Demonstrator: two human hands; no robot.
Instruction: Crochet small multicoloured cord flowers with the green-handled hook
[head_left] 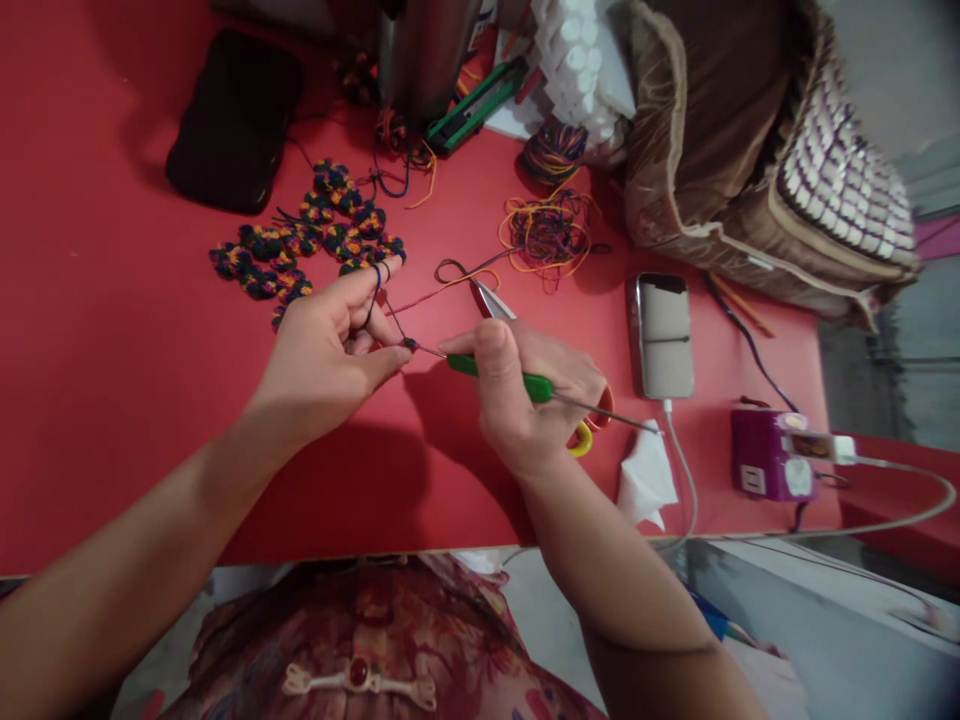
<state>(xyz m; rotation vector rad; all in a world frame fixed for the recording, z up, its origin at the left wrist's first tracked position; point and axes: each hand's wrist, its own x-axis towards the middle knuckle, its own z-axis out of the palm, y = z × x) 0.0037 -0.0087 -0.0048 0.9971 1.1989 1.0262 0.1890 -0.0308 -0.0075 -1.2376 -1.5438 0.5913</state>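
My left hand (330,345) pinches a small start of multicoloured yarn work (409,344) between thumb and fingers, with the yarn strand (431,292) looped over its index finger. My right hand (529,395) grips a green-handled crochet hook (502,373), its metal tip touching the yarn at my left fingertips. Scissors (491,300) with a yellow and orange handle lie on the red table (112,400) partly under my right hand.
Several finished crocheted pieces (307,240) lie beyond my left hand. A loose yarn tangle (551,232), a phone (664,335) on a cable, a purple power adapter (769,455), a crumpled tissue (645,478), a black pouch (236,120), a metal flask (424,50) and a brown bag (750,150) surround them.
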